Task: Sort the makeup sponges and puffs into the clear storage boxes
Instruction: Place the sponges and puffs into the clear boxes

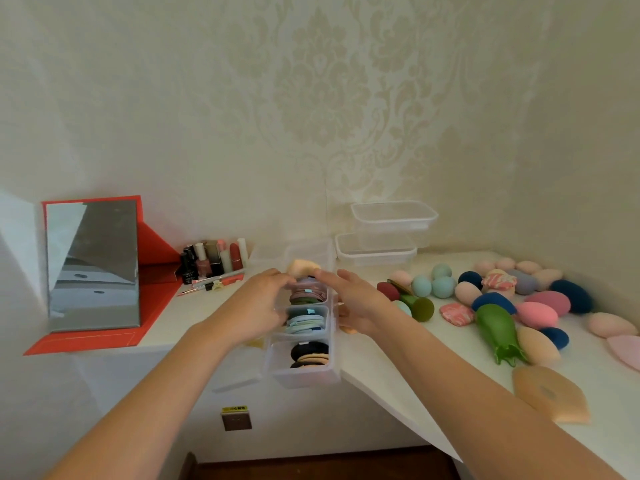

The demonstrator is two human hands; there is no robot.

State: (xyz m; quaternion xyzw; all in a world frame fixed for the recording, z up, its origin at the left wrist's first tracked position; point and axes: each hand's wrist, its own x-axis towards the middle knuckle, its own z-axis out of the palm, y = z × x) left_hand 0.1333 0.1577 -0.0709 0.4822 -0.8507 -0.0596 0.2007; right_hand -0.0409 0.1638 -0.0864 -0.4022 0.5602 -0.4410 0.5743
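A clear divided storage box (334, 341) stands at the table's front edge with three compartments in a row. The near one holds black and beige puffs (309, 353), the middle one light blue puffs (306, 322), the far one pink and green puffs (308, 294). A beige puff (302, 267) stands up at the far compartment. My left hand (258, 306) and my right hand (355, 301) reach in from either side, fingers fairly straight, fingertips meeting at that puff and the stack below it. Neither hand visibly curls round anything.
Many loose sponges (540, 313) in pink, blue, teal and beige lie on the table to the right, with a green holder (497, 329). Two empty clear boxes (393, 216) are stacked by the wall. A mirror (93, 265) and nail polish bottles (214, 259) stand at the left.
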